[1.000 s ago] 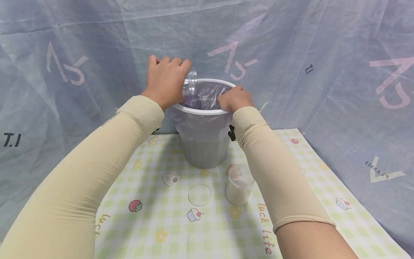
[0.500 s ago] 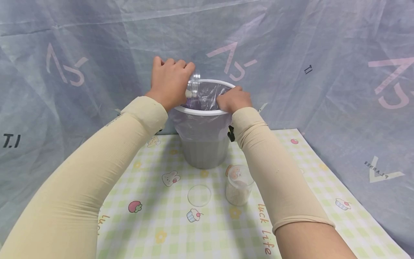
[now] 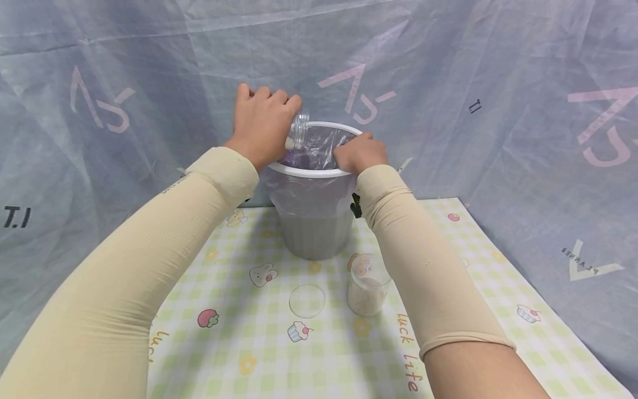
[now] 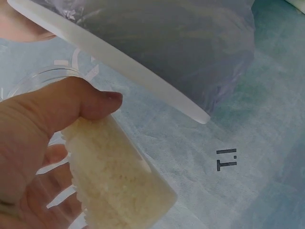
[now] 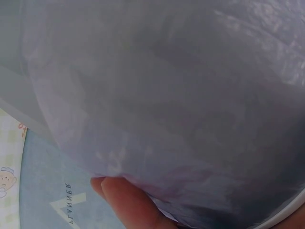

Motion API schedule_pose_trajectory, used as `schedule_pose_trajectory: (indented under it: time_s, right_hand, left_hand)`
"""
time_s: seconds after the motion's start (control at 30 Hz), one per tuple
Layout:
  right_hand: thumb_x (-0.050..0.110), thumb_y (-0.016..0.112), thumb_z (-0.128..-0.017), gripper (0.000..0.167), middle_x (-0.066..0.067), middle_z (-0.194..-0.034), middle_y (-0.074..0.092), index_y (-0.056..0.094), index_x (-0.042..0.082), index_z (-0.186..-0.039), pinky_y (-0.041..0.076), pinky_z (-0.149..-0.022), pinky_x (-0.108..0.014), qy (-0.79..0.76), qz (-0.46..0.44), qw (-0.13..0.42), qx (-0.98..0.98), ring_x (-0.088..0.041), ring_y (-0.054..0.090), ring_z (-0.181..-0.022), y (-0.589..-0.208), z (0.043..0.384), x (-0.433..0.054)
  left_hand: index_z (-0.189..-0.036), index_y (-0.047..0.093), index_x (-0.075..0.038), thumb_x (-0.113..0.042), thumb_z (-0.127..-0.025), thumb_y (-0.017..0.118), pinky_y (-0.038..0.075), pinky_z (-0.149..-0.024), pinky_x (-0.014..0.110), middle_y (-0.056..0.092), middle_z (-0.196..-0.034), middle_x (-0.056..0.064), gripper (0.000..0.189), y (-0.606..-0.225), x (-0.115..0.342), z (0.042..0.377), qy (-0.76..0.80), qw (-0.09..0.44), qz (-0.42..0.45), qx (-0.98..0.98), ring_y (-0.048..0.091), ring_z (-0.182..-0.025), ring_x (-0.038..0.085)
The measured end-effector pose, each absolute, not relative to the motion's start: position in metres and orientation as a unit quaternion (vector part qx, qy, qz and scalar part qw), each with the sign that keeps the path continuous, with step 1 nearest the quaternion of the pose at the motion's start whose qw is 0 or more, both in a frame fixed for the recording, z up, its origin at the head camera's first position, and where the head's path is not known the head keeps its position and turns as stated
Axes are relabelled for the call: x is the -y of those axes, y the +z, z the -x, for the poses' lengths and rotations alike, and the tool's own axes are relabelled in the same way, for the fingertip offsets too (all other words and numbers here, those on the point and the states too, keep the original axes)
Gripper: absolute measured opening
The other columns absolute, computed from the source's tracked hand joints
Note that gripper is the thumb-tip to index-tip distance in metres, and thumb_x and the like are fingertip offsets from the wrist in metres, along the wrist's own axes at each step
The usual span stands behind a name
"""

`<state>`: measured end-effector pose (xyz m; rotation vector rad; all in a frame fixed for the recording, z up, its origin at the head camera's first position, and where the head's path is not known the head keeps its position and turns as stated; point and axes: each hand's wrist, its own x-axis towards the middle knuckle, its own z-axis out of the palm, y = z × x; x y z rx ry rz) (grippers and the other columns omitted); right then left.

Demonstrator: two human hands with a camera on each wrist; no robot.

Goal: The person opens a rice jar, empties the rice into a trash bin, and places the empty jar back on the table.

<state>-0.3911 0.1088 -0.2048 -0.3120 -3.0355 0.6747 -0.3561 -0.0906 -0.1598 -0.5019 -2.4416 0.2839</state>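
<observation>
My left hand (image 3: pixel 263 124) grips a clear jar (image 3: pixel 298 132) over the left side of the bin's opening. The jar lies tilted, mouth toward the right. Pale rice-like grains fill much of it in the left wrist view, where my thumb (image 4: pixel 95 100) lies across its side. A grey trash bin (image 3: pixel 316 235) stands upright, lined with a thin translucent bag (image 3: pixel 319 145) under a white rim ring (image 3: pixel 314 173). My right hand (image 3: pixel 362 153) grips the right side of that rim, with its fingertips hidden inside. In the right wrist view, its fingers (image 5: pixel 131 202) touch the bag's outside.
A second clear jar (image 3: pixel 368 296), partly filled with pale grains, stands on the checked tablecloth (image 3: pixel 249 332) beside my right forearm. Left of it lies a clear round lid (image 3: pixel 307 301). A blue-grey cloth (image 3: pixel 448 55) hangs behind and along the right side of the table.
My left hand has shifted slightly to the right with the jar, and pale grains now show near the jar's mouth. The right hand and the bin have stayed in place.
</observation>
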Motion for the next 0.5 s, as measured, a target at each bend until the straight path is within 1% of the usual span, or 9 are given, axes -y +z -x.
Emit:
schedule_pose_trajectory:
  time_s: [0.13, 0.27, 0.5]
  right_hand:
    - [0.049, 0.041, -0.097, 0.09, -0.033, -0.155, 0.034, 0.007, -0.005, -0.161, 0.045, -0.111, -0.047, 0.215, 0.1, 0.009, 0.971, -0.041, 0.042, -0.142, -0.2052, 0.3916, -0.1089]
    - [0.049, 0.041, -0.097, 0.091, -0.033, -0.155, 0.035, 0.006, -0.005, -0.161, 0.047, -0.11, -0.047, 0.214, 0.099, 0.006, 0.972, -0.041, 0.043, -0.142, -0.2047, 0.3908, -0.109]
    - [0.049, 0.042, -0.096, 0.09, -0.032, -0.153, 0.038, 0.009, -0.004, -0.161, 0.047, -0.109, -0.046, 0.209, 0.102, 0.006, 0.973, -0.04, 0.045, -0.14, -0.2036, 0.39, -0.1096]
  left_hand:
    - [-0.128, 0.056, -0.016, -0.01, -0.075, 0.082, 0.03, -0.097, 0.054, 0.064, -0.118, 0.009, 0.059, -0.1598, 0.0911, 0.3552, 0.111, 0.315, 0.191, 0.923, 0.054, -0.103, 0.034]
    - [-0.127, 0.056, -0.015, -0.008, -0.075, 0.082, 0.031, -0.097, 0.054, 0.065, -0.116, 0.008, 0.058, -0.1596, 0.0922, 0.3549, 0.112, 0.32, 0.191, 0.921, 0.054, -0.101, 0.034]
    - [-0.126, 0.057, -0.016, 0.0, -0.079, 0.071, 0.031, -0.097, 0.054, 0.063, -0.111, 0.008, 0.052, -0.1591, 0.0921, 0.3562, 0.112, 0.332, 0.196, 0.916, 0.052, -0.102, 0.034]
